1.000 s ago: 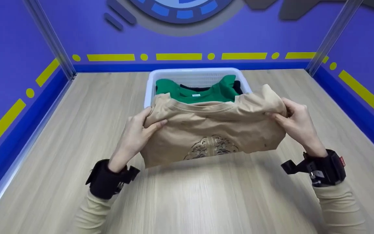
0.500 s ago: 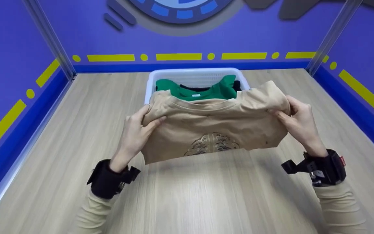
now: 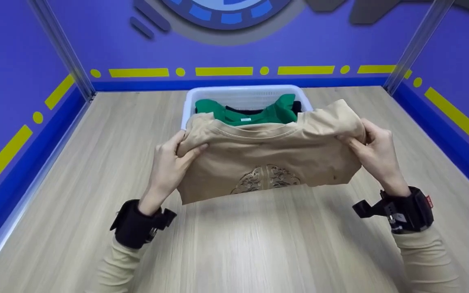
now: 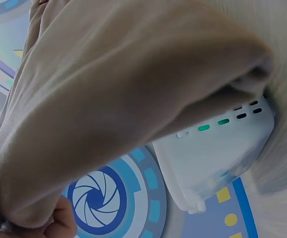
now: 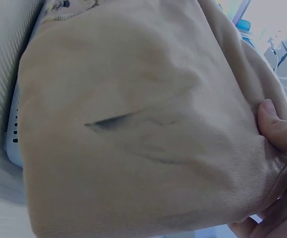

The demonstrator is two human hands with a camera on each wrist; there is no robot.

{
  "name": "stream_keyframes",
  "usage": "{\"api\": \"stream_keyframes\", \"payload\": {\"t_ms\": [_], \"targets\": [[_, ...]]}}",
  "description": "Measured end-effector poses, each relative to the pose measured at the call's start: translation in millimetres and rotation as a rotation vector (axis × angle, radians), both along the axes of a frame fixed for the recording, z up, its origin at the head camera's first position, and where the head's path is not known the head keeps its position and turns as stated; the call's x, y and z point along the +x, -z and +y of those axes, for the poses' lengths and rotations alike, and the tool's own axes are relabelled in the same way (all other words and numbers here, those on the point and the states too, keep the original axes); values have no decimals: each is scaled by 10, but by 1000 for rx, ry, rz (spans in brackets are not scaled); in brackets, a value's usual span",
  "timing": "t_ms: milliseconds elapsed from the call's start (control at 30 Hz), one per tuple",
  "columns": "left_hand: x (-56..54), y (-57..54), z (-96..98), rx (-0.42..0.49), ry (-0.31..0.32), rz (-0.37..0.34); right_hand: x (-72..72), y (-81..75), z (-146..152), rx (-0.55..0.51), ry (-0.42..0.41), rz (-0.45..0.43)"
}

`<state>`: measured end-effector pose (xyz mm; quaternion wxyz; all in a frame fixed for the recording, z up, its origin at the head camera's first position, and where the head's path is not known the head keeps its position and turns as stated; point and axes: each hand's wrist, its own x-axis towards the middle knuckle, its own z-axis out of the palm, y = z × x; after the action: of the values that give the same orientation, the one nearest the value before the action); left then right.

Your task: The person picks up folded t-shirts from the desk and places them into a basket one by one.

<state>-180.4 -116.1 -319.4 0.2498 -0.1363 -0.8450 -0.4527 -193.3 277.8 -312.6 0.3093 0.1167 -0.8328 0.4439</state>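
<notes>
A tan shirt (image 3: 234,158) with a dark ornate print hangs folded in the air between both hands, its collar uppermost. My left hand (image 3: 167,169) pinches its left shoulder, thumb on the near face and fingers behind. At the opposite shoulder my right hand (image 3: 379,156) grips the cloth the same way; in the right wrist view its thumb (image 5: 277,129) presses on the fabric. Behind the shirt stands a white plastic basket (image 3: 189,101) holding a green shirt (image 3: 255,116) and something black (image 3: 297,108). The shirt hides the basket's near side in the head view.
The wood-grain table (image 3: 250,252) stretches out below the hands. Blue-purple panels with yellow marks enclose it at the back (image 3: 234,53) and both sides. The basket sits near the back panel. Each wrist wears a black strap (image 3: 132,224) with a camera mount.
Both hands have raised the tan shirt slightly and drawn it a little wider, the right hand shifting a bit rightward. The basket and green shirt stay where they were.
</notes>
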Motion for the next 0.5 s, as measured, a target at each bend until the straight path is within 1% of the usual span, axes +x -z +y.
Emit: {"api": "stream_keyframes", "payload": {"t_ms": [433,500], "targets": [[-6,30,15,13,-6,-5,4,57,0,9,18,36],[-19,28,9,17,-10,-24,-1,62,-9,-4,22,26]]}}
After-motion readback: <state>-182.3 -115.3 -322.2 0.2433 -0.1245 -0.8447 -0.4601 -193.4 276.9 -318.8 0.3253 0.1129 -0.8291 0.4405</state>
